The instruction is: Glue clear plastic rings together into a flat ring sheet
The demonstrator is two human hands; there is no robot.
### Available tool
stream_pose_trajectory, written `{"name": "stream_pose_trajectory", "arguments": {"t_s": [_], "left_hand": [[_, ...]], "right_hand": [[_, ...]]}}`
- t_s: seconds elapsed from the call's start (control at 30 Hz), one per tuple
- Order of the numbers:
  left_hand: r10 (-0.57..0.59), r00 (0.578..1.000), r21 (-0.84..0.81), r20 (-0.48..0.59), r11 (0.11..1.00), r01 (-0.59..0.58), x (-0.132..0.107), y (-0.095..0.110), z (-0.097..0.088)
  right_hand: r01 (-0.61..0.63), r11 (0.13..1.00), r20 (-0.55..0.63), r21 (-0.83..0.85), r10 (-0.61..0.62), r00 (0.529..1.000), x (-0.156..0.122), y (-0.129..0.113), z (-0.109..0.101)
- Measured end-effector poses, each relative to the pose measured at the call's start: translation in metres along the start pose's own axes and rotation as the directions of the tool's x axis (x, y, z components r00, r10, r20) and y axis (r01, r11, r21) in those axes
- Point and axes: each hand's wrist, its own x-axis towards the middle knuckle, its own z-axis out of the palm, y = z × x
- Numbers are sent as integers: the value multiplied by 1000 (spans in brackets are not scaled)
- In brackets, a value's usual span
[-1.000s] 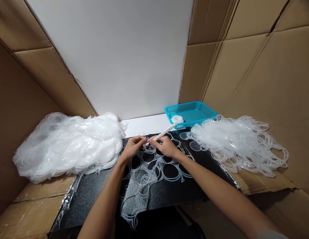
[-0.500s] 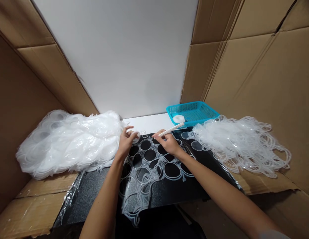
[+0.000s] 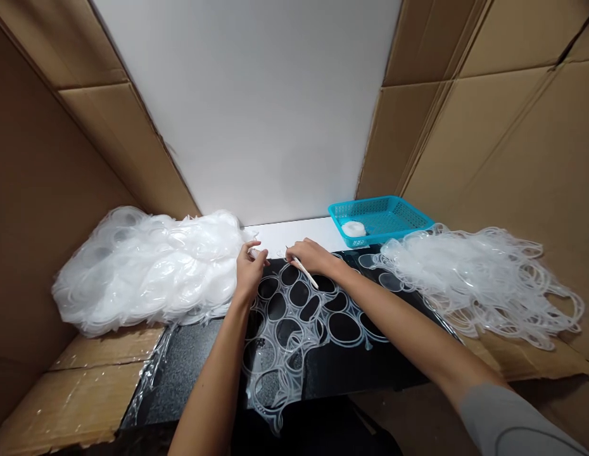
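My right hand (image 3: 312, 256) is closed around a slim white-handled tool (image 3: 306, 273). Its handle slants down to the right below my fingers, and a thin dark tip shows at my fingertips. Beneath both hands lies a clear plastic sheet (image 3: 301, 345) of joined rings with round openings, spread over the black tabletop and hanging over its front edge. Just left of the tool, my left hand (image 3: 249, 269) is curled, thumb toward fingers, with something small and pale between them that I cannot make out clearly.
At the left rises a big pile of stacked clear plastic sheets (image 3: 152, 269). A turquoise basket (image 3: 394, 237) holding a white round bundle (image 3: 354, 229) stands at the back right. Loose ring-shaped plastic webs (image 3: 475, 278) are heaped at the right. Cardboard walls (image 3: 489, 145) enclose the sides.
My right hand has turned, so the tool's handle has swung from pointing up right to pointing down right. My left fingers have curled in more. The whole view has shifted slightly.
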Motion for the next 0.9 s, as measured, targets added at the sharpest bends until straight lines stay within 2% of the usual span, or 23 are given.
{"name": "stream_pose_trajectory", "arguments": {"t_s": [0.07,0.13,0.23,0.33,0.4,0.5,0.57,0.73,0.9], "left_hand": [[-7,999,4,48,1000,7,-1,0,1],[-22,996,5,92,1000,22,-2,0,4],[-37,991,8,126,999,37,-5,2,8],[-34,987,9,159,999,33,-9,8,10],[-23,964,5,266,1000,22,-14,13,12],[-11,879,4,477,1000,10,-22,18,16],[-9,848,3,530,1000,8,-26,19,20],[-17,868,24,496,1000,7,-30,18,26],[-36,857,27,514,999,26,-30,15,26]], "right_hand": [[-30,996,-42,84,34,999,-2,-2,1],[-55,964,-111,259,86,990,-8,-5,0],[-57,850,-217,523,198,956,-22,-12,-5],[-69,747,-222,662,283,933,-39,-16,-10],[-82,686,-196,723,318,928,-49,-17,-11],[-86,609,-180,789,362,915,-59,-17,-6],[-83,605,-202,792,389,899,-63,-17,-2],[-71,668,-306,740,429,850,-66,-21,7],[-42,624,-280,780,408,869,-66,-19,13]]}}
